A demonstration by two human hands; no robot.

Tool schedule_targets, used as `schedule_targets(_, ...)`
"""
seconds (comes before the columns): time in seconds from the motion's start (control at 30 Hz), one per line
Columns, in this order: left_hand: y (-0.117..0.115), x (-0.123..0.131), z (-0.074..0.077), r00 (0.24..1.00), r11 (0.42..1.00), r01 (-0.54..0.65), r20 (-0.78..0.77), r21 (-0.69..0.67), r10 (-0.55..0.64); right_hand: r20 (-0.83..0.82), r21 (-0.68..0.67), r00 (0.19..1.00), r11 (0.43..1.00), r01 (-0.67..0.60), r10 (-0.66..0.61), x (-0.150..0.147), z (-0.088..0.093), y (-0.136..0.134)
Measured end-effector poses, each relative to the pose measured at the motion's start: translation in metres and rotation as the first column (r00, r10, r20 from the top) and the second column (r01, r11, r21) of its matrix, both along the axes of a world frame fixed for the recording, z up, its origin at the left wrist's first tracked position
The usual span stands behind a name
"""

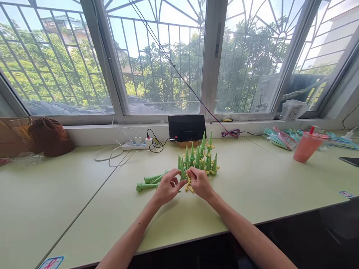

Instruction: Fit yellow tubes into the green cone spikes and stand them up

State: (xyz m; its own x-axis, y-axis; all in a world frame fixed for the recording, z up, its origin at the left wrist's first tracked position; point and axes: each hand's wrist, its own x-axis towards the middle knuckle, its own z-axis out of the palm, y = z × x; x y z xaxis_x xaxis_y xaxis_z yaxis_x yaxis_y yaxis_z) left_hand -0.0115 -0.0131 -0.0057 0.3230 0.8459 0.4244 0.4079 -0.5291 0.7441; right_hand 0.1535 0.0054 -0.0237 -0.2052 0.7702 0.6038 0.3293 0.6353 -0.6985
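Head view. The left hand (167, 188) is partly curled, its thumb and fingers bent about the lower part of a green cone (182, 170), which stands point upward near the middle of the table (112, 216). The right hand (199, 182) is drawn into a pinch just beside the same cone; its fingertips are too small and overlapped to tell whether they grip a yellow piece. Below and between the hands, loose yellow pegs (190, 188) lie on the tabletop. Behind them stands a cluster of upright cones (198, 158), several bearing yellow pegs at the side. To the left of the left hand, further green cones (144, 186) lie on their sides. Beyond the cluster, a black tablet (186, 122) leans near the window sill (252, 127), with a white power strip (141, 145) to its left. A pink cup (308, 147) with a red straw stands at the right.
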Motion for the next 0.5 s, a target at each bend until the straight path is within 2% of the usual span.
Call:
schedule_targets(0.4,0.0050,-0.0018,-0.0055,0.998,0.996,0.004,-0.060,0.090,0.002,0.049,0.021,0.998,0.999,0.043,-0.044,0.0004,-0.0008,0.0010)
schedule_targets(0.5,0.0058,-0.0026,-0.0067,0.996,0.992,-0.032,-0.074,0.124,0.041,0.068,0.021,0.996,0.998,0.058,-0.060,0.0002,-0.0014,0.0005)
